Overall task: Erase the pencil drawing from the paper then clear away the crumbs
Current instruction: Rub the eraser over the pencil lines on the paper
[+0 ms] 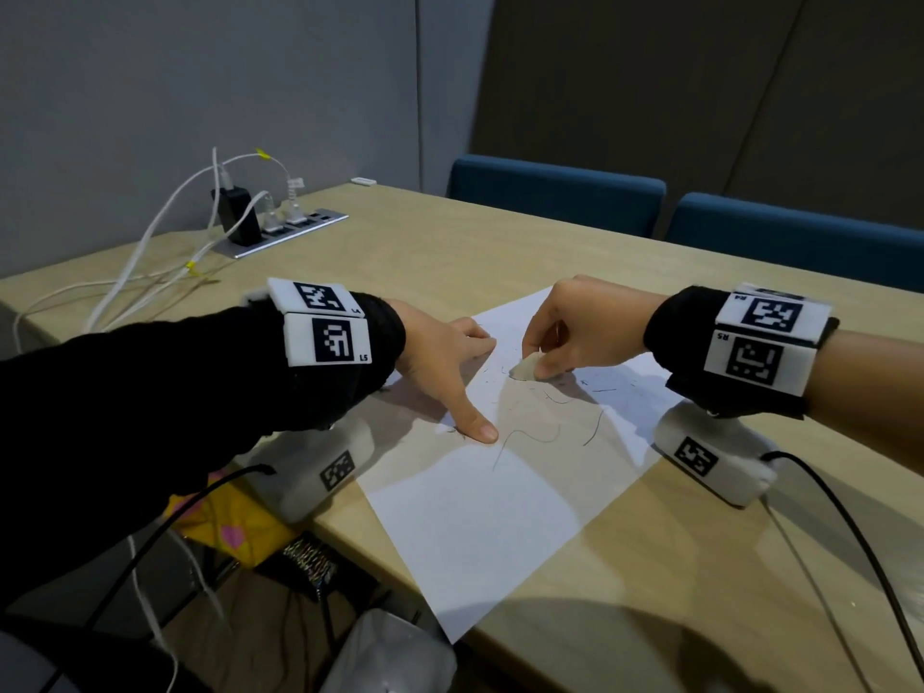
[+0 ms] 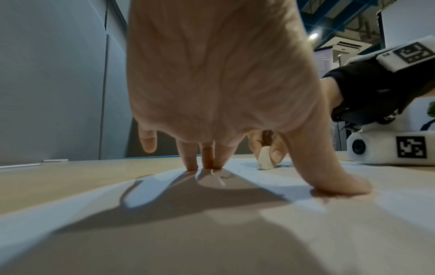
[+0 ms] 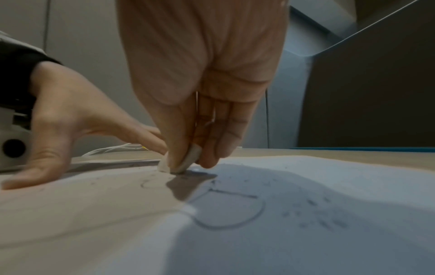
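Observation:
A white sheet of paper (image 1: pixel 480 517) lies slanted on the wooden table (image 1: pixel 650 567), with faint pencil lines (image 1: pixel 530 432) and dark eraser crumbs (image 1: pixel 600 390) near its far half. My left hand (image 1: pixel 445 372) is spread flat on the paper, thumb and fingertips pressing it down; the left wrist view shows the fingertips (image 2: pixel 207 163) and thumb touching the sheet (image 2: pixel 270 232). My right hand (image 1: pixel 565 337) pinches a small whitish eraser (image 1: pixel 525 368) and holds its tip against the paper. In the right wrist view the eraser (image 3: pixel 186 160) sits between thumb and fingers, on the drawing (image 3: pixel 226 210).
A power strip (image 1: pixel 280 230) with a black charger and white cables sits at the far left of the table. Two blue chair backs (image 1: pixel 555 192) stand behind the far edge. Below the table's near-left edge lie a yellow patterned cloth (image 1: pixel 225 532) and bags.

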Demonstrator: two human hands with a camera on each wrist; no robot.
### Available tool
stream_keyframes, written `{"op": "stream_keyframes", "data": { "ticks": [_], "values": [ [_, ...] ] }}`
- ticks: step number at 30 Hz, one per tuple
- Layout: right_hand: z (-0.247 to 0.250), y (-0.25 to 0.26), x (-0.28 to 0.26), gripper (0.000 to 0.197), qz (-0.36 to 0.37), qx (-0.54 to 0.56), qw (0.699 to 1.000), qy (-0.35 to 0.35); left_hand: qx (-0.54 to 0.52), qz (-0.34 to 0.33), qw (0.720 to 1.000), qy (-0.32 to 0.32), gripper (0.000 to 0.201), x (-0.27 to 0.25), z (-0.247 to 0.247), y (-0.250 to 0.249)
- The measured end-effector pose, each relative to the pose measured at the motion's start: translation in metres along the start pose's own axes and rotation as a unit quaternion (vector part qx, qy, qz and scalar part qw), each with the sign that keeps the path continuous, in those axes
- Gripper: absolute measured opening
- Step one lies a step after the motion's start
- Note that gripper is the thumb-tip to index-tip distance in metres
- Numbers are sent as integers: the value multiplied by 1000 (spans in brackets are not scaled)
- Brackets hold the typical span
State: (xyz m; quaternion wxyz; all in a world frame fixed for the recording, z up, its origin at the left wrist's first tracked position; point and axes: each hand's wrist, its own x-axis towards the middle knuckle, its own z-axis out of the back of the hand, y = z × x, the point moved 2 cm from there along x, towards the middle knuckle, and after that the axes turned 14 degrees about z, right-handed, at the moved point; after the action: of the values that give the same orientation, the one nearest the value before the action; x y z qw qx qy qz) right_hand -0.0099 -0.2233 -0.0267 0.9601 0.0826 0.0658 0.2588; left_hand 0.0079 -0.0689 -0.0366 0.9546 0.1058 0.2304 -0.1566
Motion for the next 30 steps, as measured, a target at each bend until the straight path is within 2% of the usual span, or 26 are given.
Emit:
{"op": "stream_keyframes", "data": {
  "ticks": [7, 12, 17, 23, 30],
  "values": [
    [12, -6, 5, 10, 9, -1, 999, -47, 10, -4, 1000, 13, 109, 3, -2, 0],
    [4, -3, 9, 10, 20, 25, 999, -8, 16, -16, 999, 23, 112, 8, -4, 2],
    [3, -1, 10, 13, 33, 18, 999, -3, 39, -16, 999, 21, 110, 8, -8, 0],
    [-1, 6, -8, 13, 68, -4, 995, 70, 49, -8, 999, 14, 110, 6, -6, -2],
    [1, 5, 3, 13, 60, -29, 997, 45, 42, -9, 999, 22, 111, 6, -5, -2]
  ]
}}
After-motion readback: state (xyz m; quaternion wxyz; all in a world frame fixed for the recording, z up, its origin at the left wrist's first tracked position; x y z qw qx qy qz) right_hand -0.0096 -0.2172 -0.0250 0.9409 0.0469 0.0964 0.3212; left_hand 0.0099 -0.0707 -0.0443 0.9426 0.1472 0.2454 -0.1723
